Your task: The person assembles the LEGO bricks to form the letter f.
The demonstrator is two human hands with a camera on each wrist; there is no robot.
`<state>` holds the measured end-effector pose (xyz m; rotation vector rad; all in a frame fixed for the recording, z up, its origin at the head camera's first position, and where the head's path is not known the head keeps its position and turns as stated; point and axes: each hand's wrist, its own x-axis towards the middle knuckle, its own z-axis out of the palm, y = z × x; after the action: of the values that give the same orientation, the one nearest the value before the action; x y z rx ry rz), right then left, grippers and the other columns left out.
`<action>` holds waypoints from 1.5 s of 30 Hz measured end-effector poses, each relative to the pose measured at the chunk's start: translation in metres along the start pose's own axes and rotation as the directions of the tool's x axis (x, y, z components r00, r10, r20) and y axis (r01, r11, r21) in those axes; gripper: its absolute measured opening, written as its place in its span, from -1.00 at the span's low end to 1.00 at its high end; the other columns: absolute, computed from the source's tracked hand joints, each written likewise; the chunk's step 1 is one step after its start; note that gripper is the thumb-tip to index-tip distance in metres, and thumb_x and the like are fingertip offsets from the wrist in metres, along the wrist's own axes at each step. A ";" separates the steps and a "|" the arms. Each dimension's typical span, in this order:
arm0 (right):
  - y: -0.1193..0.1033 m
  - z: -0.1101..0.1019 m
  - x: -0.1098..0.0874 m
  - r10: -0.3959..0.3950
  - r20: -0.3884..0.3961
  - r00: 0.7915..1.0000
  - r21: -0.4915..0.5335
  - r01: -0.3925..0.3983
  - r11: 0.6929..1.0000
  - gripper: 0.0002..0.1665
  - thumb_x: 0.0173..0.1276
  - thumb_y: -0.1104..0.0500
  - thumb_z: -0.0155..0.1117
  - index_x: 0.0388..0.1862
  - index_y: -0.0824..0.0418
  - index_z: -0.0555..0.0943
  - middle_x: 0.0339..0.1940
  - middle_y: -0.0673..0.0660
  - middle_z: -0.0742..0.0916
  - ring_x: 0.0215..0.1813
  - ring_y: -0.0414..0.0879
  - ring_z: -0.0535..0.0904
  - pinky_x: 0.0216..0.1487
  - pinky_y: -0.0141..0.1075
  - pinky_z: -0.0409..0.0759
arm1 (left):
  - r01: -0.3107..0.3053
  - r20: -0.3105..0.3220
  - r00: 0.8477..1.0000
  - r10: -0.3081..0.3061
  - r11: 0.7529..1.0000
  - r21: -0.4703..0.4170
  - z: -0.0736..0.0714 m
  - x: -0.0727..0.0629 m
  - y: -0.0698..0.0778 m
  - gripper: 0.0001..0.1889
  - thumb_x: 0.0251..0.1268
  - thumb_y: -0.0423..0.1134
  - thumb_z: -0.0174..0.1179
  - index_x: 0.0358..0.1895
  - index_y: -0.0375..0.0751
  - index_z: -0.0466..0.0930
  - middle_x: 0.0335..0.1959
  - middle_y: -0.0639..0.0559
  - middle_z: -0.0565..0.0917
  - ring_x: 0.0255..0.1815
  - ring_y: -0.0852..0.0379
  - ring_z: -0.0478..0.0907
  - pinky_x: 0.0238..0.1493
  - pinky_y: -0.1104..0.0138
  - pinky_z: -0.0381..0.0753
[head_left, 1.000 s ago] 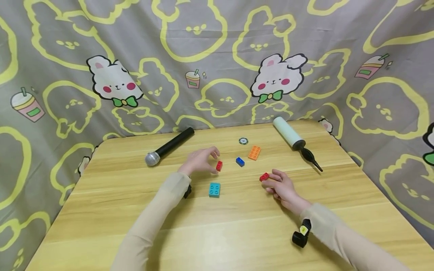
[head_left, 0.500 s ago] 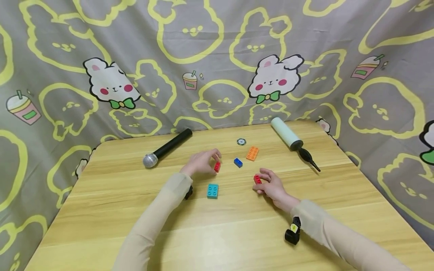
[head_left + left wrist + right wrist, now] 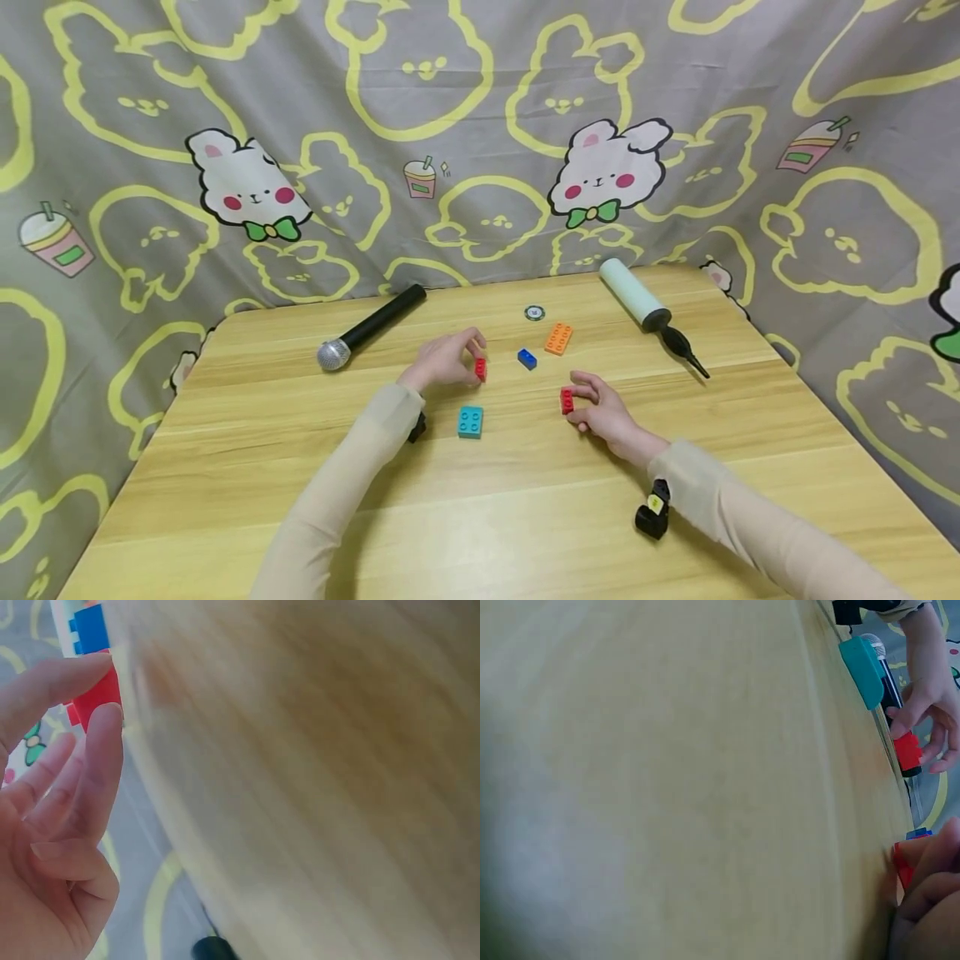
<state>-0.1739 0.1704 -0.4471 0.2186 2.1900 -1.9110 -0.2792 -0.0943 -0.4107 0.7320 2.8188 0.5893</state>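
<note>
In the head view my left hand (image 3: 444,360) pinches a small red toy building brick (image 3: 480,370) between thumb and fingers, low over the table. The left wrist view shows that red brick (image 3: 99,694) between two fingertips, studs facing sideways. Farther right, my right hand (image 3: 606,412) pinches a second red brick (image 3: 567,402) with its studs showing. A turquoise brick (image 3: 470,422) with studs up lies nearer me, below the left hand. Between and beyond the hands lie a blue brick (image 3: 527,359) and a larger orange brick (image 3: 558,339).
A microphone (image 3: 371,327) lies at the back left of the wooden table (image 3: 480,517). Behind the orange brick is a round chip (image 3: 535,312). A pale hand pump (image 3: 637,296) with a black nozzle lies back right. A patterned curtain (image 3: 480,233) hangs behind the table.
My right hand has moved a little left, and its red brick has turned more upright in view. My left fingers have closed in on the other red brick. The view shifted slightly.
</note>
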 end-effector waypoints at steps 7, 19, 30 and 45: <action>0.001 0.002 -0.004 -0.023 -0.013 1.000 -0.044 0.022 0.999 -0.14 0.14 0.53 0.24 0.43 0.34 0.18 0.28 0.42 0.46 -0.42 -0.25 0.52 -0.52 -0.47 0.47 | -0.031 -0.013 0.999 0.031 1.000 0.002 -0.009 -0.012 0.026 -0.38 -0.08 -0.14 0.49 0.12 -0.01 0.43 -0.08 0.27 0.65 -0.41 0.21 0.47 -0.40 0.34 0.37; 0.007 0.013 -0.014 -0.032 0.010 0.999 -0.057 0.032 0.998 -0.17 0.07 0.51 0.27 0.37 0.33 0.28 0.19 0.38 0.55 -0.36 -0.22 0.52 -0.49 -0.46 0.48 | -0.165 -0.021 0.986 0.167 0.983 0.076 0.001 -0.035 0.088 -0.42 -0.07 -0.07 0.48 0.08 0.03 0.46 -0.15 0.32 0.67 -0.45 0.27 0.44 -0.46 0.40 0.33; 0.008 0.021 -0.027 -0.065 0.074 0.995 -0.056 0.070 0.996 -0.13 0.03 0.51 0.31 0.37 0.32 0.27 0.12 0.35 0.59 -0.45 -0.17 0.47 -0.55 -0.43 0.45 | -0.180 0.010 0.984 0.180 0.982 0.061 0.026 -0.040 0.106 -0.39 -0.14 -0.08 0.50 0.06 0.06 0.43 -0.19 0.37 0.68 -0.48 0.35 0.43 -0.46 0.44 0.34; 0.008 0.023 -0.030 -0.069 0.077 0.995 -0.077 0.075 0.994 -0.13 0.05 0.47 0.36 0.37 0.32 0.27 0.09 0.33 0.60 -0.55 -0.20 0.43 -0.55 -0.44 0.44 | -0.171 0.039 0.985 0.170 0.984 0.040 0.040 -0.039 0.109 -0.53 -0.12 -0.07 0.51 -0.08 0.11 0.54 -0.26 0.40 0.65 -0.37 0.30 0.44 -0.38 0.39 0.34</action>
<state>-0.1412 0.1498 -0.4497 0.0550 2.2479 -1.8322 -0.1887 -0.0131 -0.3998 0.9894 2.7627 0.5362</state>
